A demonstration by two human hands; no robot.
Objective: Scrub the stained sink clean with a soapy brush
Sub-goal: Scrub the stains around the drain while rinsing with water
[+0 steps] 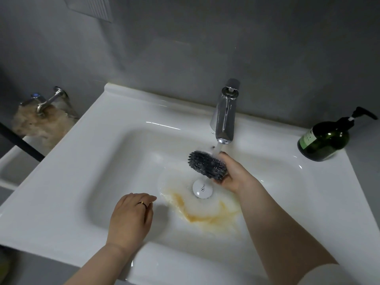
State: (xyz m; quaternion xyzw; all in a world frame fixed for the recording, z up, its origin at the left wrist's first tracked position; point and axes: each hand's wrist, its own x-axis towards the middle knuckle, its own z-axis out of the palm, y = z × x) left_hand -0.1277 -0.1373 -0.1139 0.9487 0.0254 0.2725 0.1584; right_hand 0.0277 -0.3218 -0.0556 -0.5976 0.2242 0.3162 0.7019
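Faucet: one chrome faucet [225, 114] stood just beyond my right fingers [224, 156], with its spout right above them.
Water: a stream [218, 148] ran from the spout onto the brush, close to my thumb.
Drain cap: a round white cap [202, 189] sat in the basin floor just below the brush, between my two hands.
Stain: an orange-brown stain [205, 218] spread over the basin floor on my side of the cap, to the right of my left fingers [141, 197].
In the way: my right forearm crossed over the stain's right end and hid part of it.
Soap bottle: a dark green pump bottle [322, 140] stood on the ledge of the sink [82, 161], well off to the right of my right fingers.
Wall tap: a metal tap [45, 101] stuck out far to the left of my left fingers, outside the sink. I could not make out the pale brown mass below it.
Count: one brush, one faucet, one wall tap, one bottle, one drain cap, one ring, two hands.
Right fingers: they were curled round the near end of the dark bristled brush [205, 164], its head pointing left under the water.
Left fingers: they were relaxed and loosely bent, holding nothing, over the basin's left side. I could not tell whether they touched it.
Ring: a thin ring [143, 203] sat on one left finger.
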